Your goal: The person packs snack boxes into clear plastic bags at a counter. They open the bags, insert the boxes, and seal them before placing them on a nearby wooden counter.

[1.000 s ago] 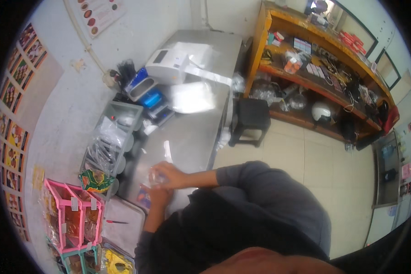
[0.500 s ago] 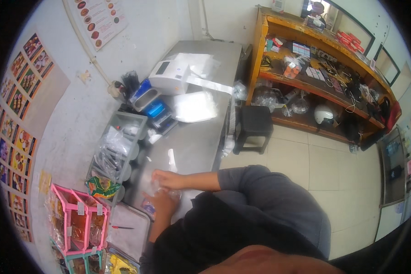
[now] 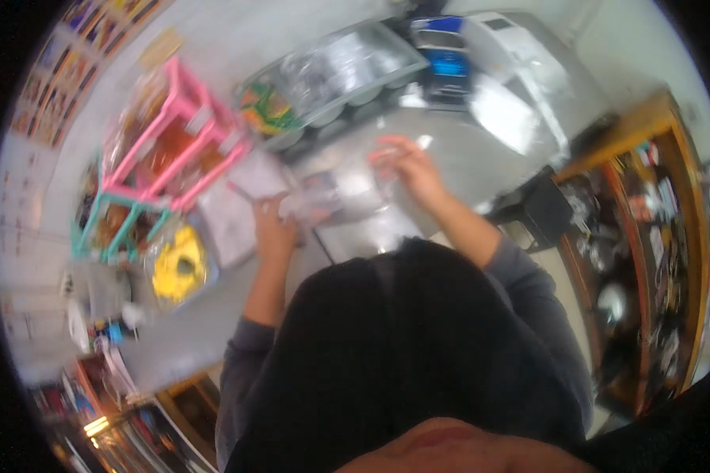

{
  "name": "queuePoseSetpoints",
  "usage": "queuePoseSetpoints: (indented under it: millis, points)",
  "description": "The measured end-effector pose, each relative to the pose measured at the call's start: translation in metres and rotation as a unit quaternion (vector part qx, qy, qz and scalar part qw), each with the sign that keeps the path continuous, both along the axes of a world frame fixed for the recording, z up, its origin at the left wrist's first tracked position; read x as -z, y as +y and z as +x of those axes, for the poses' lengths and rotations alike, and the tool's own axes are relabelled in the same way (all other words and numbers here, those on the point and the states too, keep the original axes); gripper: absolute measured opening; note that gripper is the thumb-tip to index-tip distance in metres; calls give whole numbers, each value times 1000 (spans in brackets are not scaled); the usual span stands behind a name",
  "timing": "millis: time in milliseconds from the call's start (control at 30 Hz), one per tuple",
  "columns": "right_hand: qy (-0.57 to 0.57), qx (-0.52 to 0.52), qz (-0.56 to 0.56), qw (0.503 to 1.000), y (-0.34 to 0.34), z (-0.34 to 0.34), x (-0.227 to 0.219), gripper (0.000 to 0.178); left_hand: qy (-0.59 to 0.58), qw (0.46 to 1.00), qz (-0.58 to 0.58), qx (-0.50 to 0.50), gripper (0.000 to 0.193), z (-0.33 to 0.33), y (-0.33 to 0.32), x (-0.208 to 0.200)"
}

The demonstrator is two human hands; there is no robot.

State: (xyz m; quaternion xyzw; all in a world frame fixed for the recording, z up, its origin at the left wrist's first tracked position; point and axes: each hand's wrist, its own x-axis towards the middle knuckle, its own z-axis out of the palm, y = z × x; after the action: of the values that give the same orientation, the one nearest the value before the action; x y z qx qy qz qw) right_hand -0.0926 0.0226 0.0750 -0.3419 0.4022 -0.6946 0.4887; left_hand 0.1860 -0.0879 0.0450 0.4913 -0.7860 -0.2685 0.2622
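Note:
A clear plastic packet [image 3: 323, 197] with a blurred coloured print stretches over the steel counter in front of me. My left hand [image 3: 274, 221] is closed on its left end, beside the pale board. Right of the packet, my right hand [image 3: 414, 172] is raised over the counter with its fingers loosely curled and apart. Motion blur softens its fingertips, and I see nothing plainly held in them. A pink basket rack [image 3: 177, 130] holding packets stands just left of my left hand.
Behind my hands is a grey container tray [image 3: 406, 59] with clear plastic and a green packet [image 3: 264, 110]. Beyond it are a blue-screened device [image 3: 448, 63] and a white printer [image 3: 509, 39]. A yellow packet [image 3: 180, 264] lies at left, a black stool [image 3: 540, 209] at right.
My view has swung round, so the rack and counter sit differently. My hands, close together before, are now apart, the left on the packet's end and the right lifted away to the right.

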Motion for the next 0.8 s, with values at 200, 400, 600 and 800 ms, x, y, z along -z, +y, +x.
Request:
queuePoseSetpoints:
  millis: [200,400,600,800]
  points:
    - [36,-4,-24,999,-14,3,-19,32,7,977,-166,132,48,-12,0,-21]
    - [180,-110,139,968,-20,29,-2,39,77,978,136,139,55,-54,19,-32]
    - [474,-20,56,878,-20,63,25,75,324,852,395,113,52,-59,-3,-23]
    - [472,12,222,853,-26,59,39,73,347,858,374,64,42,-50,8,-48]
